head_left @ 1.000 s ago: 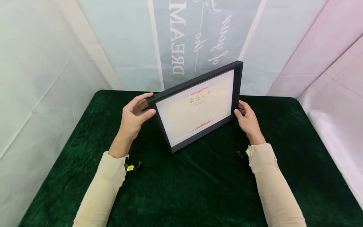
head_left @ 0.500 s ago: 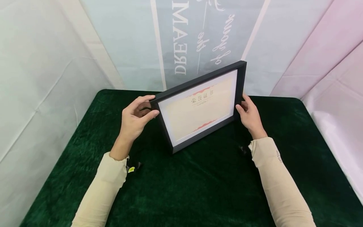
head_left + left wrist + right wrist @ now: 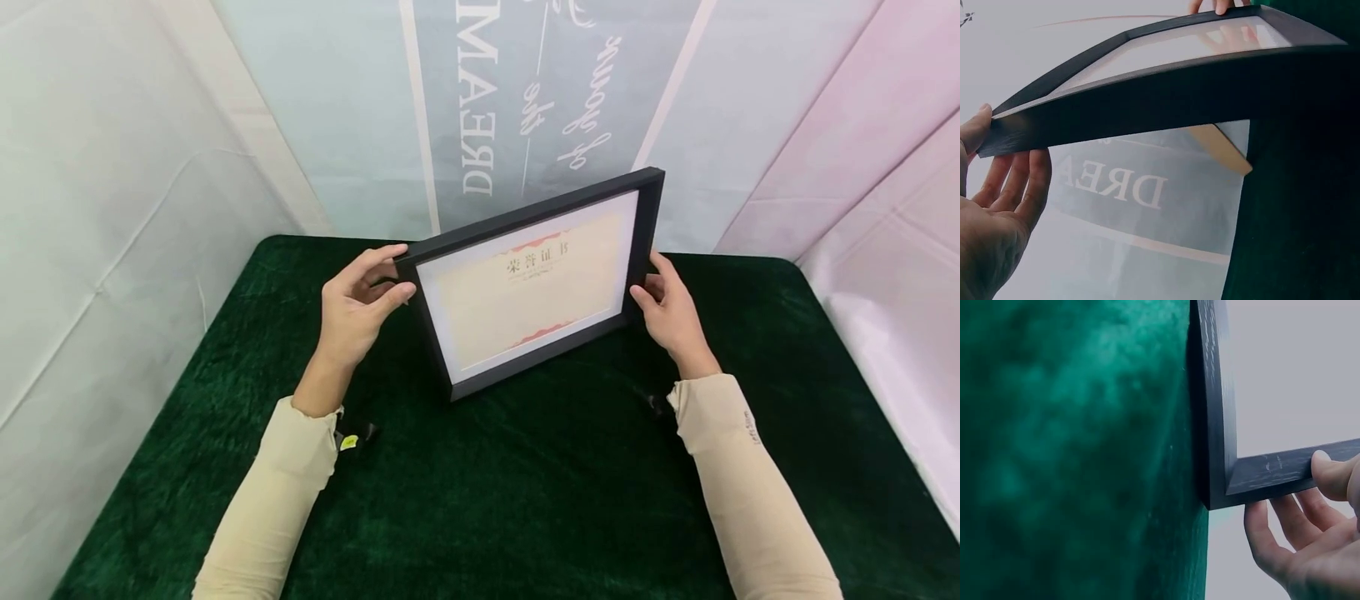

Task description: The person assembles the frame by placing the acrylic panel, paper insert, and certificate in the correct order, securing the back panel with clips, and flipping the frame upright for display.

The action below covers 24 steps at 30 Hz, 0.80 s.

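A black picture frame (image 3: 540, 358) stands upright on the table, tilted back and angled, with a cream certificate (image 3: 525, 304) inside a white border. My left hand (image 3: 352, 304) pinches its upper left corner, thumb in front and fingers behind. On the opposite side, my right hand (image 3: 667, 312) grips the right edge low down, thumb on the front face. The right wrist view shows that thumb on the frame's black border (image 3: 1272, 469) with the fingers under its outer side. Behind the frame, a tan support leg (image 3: 1225, 150) sticks out in the left wrist view.
Dark green velvet cloth (image 3: 495, 500) covers the table. A pale blue backdrop (image 3: 352, 125) with mirrored white lettering hangs close behind the far edge. White sheets (image 3: 97, 250) hang at the left, and pinkish white fabric (image 3: 885, 208) at the right.
The frame's right end has moved to the right and slightly toward me, with my right hand following. My left hand stays on its corner, almost unmoved.
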Motion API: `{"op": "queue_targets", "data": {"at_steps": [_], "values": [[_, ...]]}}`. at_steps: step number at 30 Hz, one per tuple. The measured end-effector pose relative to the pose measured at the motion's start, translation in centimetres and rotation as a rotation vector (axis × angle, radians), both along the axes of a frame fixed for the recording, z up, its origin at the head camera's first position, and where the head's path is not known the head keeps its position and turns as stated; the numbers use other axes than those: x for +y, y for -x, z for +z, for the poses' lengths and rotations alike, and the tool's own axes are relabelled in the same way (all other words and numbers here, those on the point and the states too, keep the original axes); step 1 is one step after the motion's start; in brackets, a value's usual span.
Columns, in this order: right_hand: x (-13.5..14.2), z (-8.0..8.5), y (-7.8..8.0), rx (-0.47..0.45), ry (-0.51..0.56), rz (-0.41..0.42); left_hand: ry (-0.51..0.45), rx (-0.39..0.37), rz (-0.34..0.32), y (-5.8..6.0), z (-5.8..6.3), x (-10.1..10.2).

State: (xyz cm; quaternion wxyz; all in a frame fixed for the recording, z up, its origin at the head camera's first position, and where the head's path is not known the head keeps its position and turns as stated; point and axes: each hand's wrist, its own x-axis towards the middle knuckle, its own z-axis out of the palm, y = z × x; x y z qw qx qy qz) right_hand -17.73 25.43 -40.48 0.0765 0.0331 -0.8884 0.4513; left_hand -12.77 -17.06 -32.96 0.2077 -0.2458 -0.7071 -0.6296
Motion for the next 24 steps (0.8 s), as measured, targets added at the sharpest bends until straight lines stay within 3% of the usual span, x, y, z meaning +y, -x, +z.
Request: {"op": "queue_targets", "data": {"at_steps": [7,24], "values": [[0.2,0.2,-1.1,0.01,-0.024,-0.005,-0.02,0.004,-0.003,0.4,0.3,-0.1],[1.0,0.9,-3.8,-0.003,-0.096,-0.011,-0.085,-0.025,0.033,3.1,0.0,0.3]]}}
